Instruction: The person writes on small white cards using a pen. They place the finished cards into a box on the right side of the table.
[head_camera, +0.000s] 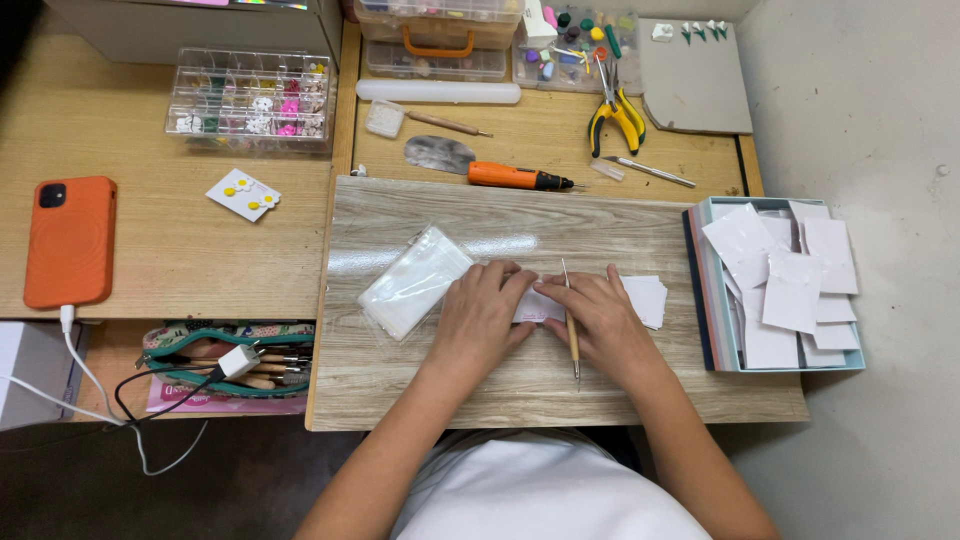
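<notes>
Your left hand (478, 318) lies flat, fingers together, pressing on a small white card (537, 306) at the middle of the wood-grain surface (420, 390). Your right hand (600, 325) rests on the card's other end, its fingers closed around a thin wooden stick tool (573, 345) that runs from 12 to 6 o'clock. Touching your left hand at 10 o'clock is a flat clear plastic sleeve packet (415, 282), glossy and soft-edged. Just beside your right hand at 2 o'clock sits a small stack of white cards (647, 298). Well off at 3 o'clock stands a pale blue box (712, 290) filled with loose white cards. Toward 12 o'clock lie an orange-handled tool (518, 178), yellow-handled pliers (616, 112) and a clear rolling rod (438, 92). Far at 9 o'clock lies an orange phone (70, 241) on a white cable (85, 370)
</notes>
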